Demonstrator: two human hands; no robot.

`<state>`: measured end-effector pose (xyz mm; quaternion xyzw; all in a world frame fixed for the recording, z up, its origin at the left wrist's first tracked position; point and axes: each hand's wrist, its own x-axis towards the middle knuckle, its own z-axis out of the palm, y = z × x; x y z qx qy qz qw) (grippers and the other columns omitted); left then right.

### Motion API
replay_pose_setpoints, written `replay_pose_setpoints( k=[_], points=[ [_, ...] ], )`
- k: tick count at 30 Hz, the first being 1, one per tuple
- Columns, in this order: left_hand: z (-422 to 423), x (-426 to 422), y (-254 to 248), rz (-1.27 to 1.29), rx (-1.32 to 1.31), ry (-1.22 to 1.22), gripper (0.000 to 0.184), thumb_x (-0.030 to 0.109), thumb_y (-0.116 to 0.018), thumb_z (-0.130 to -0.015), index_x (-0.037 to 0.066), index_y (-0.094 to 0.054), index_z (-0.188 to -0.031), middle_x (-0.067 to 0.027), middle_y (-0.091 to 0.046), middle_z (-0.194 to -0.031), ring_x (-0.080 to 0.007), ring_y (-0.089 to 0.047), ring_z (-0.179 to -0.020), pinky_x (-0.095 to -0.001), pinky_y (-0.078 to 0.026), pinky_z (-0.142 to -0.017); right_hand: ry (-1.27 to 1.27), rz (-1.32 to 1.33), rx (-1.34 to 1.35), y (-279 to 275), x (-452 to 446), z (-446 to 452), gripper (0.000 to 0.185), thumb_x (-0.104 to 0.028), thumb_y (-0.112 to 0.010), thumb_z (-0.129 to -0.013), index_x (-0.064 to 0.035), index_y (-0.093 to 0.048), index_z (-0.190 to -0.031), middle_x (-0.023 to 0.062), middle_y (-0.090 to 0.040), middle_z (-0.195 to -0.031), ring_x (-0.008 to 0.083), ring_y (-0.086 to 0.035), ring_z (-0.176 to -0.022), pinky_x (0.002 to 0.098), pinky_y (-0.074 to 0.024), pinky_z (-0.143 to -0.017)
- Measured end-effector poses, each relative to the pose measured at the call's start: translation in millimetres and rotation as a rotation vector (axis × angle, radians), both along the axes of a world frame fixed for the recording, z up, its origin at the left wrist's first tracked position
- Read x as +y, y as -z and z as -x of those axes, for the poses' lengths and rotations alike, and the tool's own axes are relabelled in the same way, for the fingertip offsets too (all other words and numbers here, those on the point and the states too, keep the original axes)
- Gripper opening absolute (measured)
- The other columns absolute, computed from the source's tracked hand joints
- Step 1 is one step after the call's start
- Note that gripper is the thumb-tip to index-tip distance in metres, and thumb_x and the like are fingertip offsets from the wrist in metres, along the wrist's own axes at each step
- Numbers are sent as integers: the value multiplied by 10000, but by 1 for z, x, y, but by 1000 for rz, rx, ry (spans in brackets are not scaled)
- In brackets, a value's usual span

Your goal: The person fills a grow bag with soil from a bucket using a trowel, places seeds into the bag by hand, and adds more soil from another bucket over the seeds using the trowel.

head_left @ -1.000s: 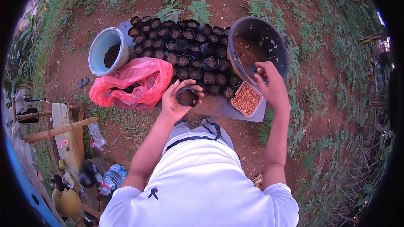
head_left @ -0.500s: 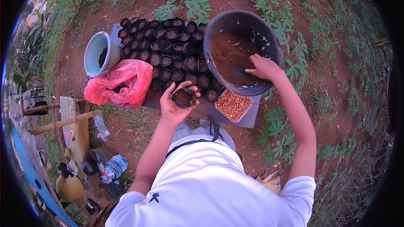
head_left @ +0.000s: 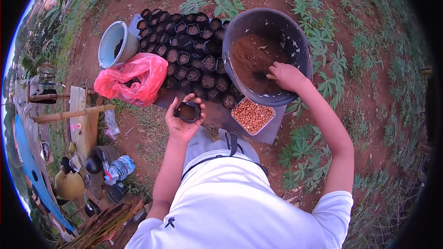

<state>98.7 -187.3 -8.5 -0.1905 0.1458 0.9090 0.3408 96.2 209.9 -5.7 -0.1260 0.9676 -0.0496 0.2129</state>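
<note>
My left hand (head_left: pixel 183 127) holds a black planting bag (head_left: pixel 187 111) with its mouth up and some brown soil inside, in front of the table edge. My right hand (head_left: pixel 288 77) is closed inside the large dark tub (head_left: pixel 302 46), round the handle of a small trowel (head_left: pixel 262 76) whose dark blade is in the brown soil (head_left: pixel 251 55). Left of the tub stand rows of black bags filled with soil (head_left: pixel 183 58). A square container of tan seeds (head_left: pixel 252 116) sits below the tub's rim.
A red plastic bag (head_left: pixel 152 71) and a light blue bucket (head_left: pixel 127 48) with dark soil are at the left end of the grey table (head_left: pixel 221 121). Further left are a bamboo pole (head_left: pixel 76 114) and a water bottle (head_left: pixel 121 168). Leafy plants (head_left: pixel 302 154) grow at the right.
My right hand has moved right and down into the tub, and the trowel's blade now rests in the soil. My left hand still holds the black bag, a little further left and lower.
</note>
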Motion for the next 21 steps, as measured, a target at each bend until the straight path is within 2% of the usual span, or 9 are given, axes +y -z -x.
replay_pose_setpoints(
  k=[2, 5, 9, 11, 15, 21],
  points=[
    [-5, 0, 1, 1, -12, -8, 483, 434, -514, -976, 32, -560, -1240, -161, -607, -1112, -309, -584, -1016, -419, -534, -797, -34, 60, 155, -5, -1, 0, 175, -82, -644, -842, -19, -579, -991, 161, -595, -1010, 337, -629, -994, 440, -522, -845],
    [-9, -1, 1, 0, -23, -10, 476, 432, -516, -974, 33, -570, -1228, -161, -611, -1103, -307, -590, -1008, -416, -531, -791, -13, 83, 223, -27, -8, -2, 190, -65, -645, -832, -19, -562, -996, 160, -579, -1008, 336, -611, -1017, 437, -514, -851],
    [-4, -9, 0, -71, -18, 35, 483, 437, -488, -982, 26, -603, -1208, -185, -655, -1119, -340, -609, -1037, -445, -533, -827, 84, 120, 273, -56, -16, -10, 204, -59, -652, -826, -25, -553, -1002, 155, -575, -988, 341, -615, -981, 444, -510, -839],
    [2, -12, -7, -42, -19, 38, 475, 434, -504, -975, 26, -606, -1196, -175, -649, -1104, -327, -611, -1019, -428, -530, -809, 178, 108, 181, -76, -24, -15, 209, -68, -660, -822, -30, -561, -1002, 148, -579, -976, 345, -613, -952, 445, -503, -830],
    [14, -28, -10, -29, -11, 86, 468, 431, -515, -968, 26, -622, -1176, -168, -655, -1081, -312, -617, -993, -415, -529, -797, 114, 79, 268, -111, -41, -21, 206, -80, -659, -834, -40, -581, -1020, 135, -586, -965, 345, -611, -926, 450, -495, -824],
    [32, -83, -15, -83, 32, 88, 483, 436, -501, -972, 16, -630, -1173, -168, -660, -1081, -317, -622, -996, -420, -535, -794, 332, 159, 488, -158, -96, -28, 237, -121, -671, -867, -56, -624, -1090, 111, -617, -992, 352, -592, -902, 439, -475, -803]
  ],
)
